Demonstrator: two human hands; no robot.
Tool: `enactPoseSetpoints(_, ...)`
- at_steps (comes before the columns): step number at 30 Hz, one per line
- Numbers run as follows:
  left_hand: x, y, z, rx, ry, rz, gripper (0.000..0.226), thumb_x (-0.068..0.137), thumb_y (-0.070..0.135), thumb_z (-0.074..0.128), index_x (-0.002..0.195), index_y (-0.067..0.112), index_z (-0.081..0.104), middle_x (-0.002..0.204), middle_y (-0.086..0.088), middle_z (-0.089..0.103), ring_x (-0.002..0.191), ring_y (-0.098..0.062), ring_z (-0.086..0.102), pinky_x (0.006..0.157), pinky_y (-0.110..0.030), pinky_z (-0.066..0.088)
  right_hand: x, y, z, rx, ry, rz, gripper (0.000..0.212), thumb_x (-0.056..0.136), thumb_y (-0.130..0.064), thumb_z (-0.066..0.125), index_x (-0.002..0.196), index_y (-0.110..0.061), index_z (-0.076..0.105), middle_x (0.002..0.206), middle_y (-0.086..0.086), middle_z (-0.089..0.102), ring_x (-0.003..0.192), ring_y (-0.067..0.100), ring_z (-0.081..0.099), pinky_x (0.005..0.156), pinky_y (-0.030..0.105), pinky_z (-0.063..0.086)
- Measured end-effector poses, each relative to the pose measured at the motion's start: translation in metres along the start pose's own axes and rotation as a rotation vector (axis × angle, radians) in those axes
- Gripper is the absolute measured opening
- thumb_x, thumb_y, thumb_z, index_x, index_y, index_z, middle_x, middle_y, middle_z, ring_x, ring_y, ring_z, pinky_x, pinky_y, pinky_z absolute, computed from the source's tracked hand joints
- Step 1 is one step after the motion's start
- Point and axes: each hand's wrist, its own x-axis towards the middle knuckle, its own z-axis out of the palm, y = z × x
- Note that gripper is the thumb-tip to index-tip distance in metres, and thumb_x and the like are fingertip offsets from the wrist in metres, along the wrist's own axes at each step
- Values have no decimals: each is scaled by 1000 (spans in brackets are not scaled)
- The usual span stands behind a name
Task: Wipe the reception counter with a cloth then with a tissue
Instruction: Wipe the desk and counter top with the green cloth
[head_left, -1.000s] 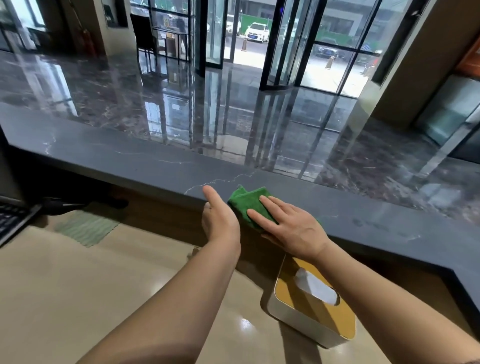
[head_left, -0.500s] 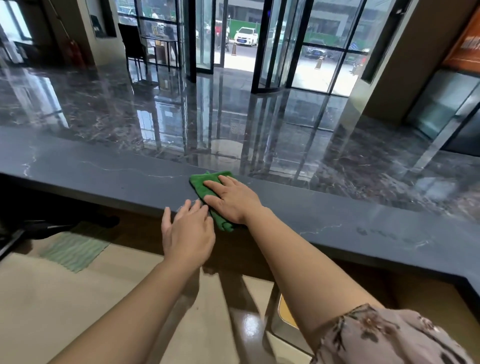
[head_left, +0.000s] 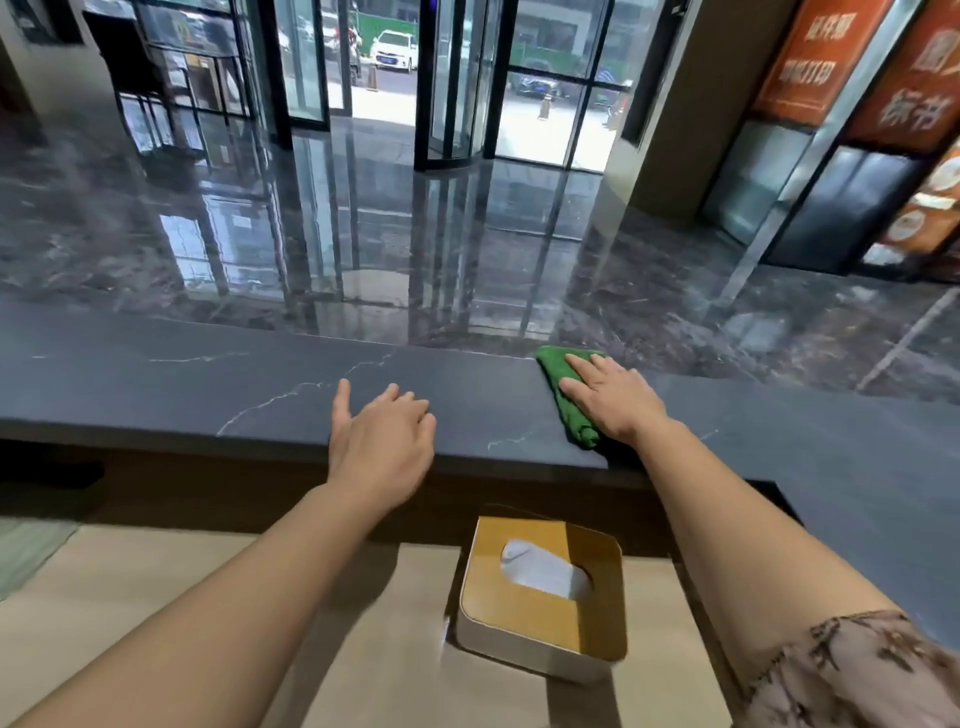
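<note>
The dark grey marble reception counter (head_left: 182, 384) runs across the view from left to right. A folded green cloth (head_left: 558, 379) lies on it right of centre, reaching from the far edge toward the near edge. My right hand (head_left: 613, 397) presses flat on the cloth and covers its right side. My left hand (head_left: 382, 441) rests at the counter's near edge with its fingers spread and nothing in it. A tissue box (head_left: 543, 592) with a yellow-brown top and a white tissue (head_left: 543, 569) poking out stands on the lower desk below the counter.
The beige lower desk (head_left: 156, 597) lies under my arms, with a pale green mat (head_left: 26, 551) at its left edge. The counter turns a corner toward me at the right (head_left: 872, 519). Beyond the counter is a glossy dark lobby floor and glass doors.
My right hand has slid the green cloth to the right along the counter, away from my left hand. The tissue box has come fully into view below.
</note>
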Motion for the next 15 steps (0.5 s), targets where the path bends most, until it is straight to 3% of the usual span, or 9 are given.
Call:
enactPoseSetpoints(4, 7, 10, 2, 4, -33, 26, 39, 102, 30, 29, 130, 23, 56, 142, 3, 50, 139, -10, 34, 117, -42, -8, -22, 78, -5, 47, -15, 247, 58, 101, -49, 22, 154, -28, 10, 161, 6, 9, 148, 21, 7, 118, 42, 5)
enactPoseSetpoints(7, 12, -1, -2, -27, -93, 27, 39, 103, 29, 30, 136, 25, 50, 147, 3, 43, 140, -10, 32, 119, -41, 0, -29, 96, -6, 158, -3, 355, 59, 101, -49, 25, 154, -27, 13, 161, 8, 7, 148, 25, 7, 118, 43, 7)
enactPoseSetpoints(11, 14, -4, -2, -21, -132, 40, 40, 103, 29, 31, 140, 25, 45, 150, 4, 39, 141, -11, 30, 120, -40, 3, -26, 64, -3, 138, 53, 441, 59, 99, -44, 25, 153, -22, 17, 160, 13, 11, 147, 29, 11, 118, 43, 13)
enactPoseSetpoints(15, 15, -1, 0, -35, -126, 4, 39, 102, 28, 34, 139, 22, 48, 149, 1, 41, 140, -15, 33, 120, -40, 7, -33, -5, 9, 121, 124, 317, 59, 99, -43, 22, 154, -23, 15, 159, 16, 13, 146, 30, 13, 118, 45, 15)
